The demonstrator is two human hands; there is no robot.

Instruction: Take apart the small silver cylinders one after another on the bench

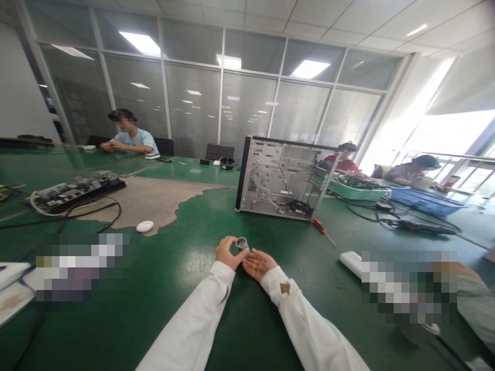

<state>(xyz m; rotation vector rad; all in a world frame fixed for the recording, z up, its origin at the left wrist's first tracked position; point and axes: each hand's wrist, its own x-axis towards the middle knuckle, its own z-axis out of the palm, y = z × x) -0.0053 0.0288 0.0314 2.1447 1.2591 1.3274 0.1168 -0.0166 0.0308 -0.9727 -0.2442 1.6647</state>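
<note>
Over the green table, my left hand (227, 252) grips a small round metallic container (242, 243) between thumb and fingers. The container's open top faces up toward me, and something dark shows inside, too small to name. My right hand (258, 264) lies just to the right and below it, palm up, with fingers stretched out toward the container. Its fingertips are close to the container's lower side; whether they touch it I cannot tell. Beyond my hands, an open computer case (284, 178) stands on the table.
A red-handled screwdriver (324, 231) lies right of the case, near a power strip (350, 259). A white round lid-like piece (145, 226) and opened electronics (79, 191) are at left. Green (359, 191) and blue (427, 201) baskets stand far right, by cables. Several people sit around the table.
</note>
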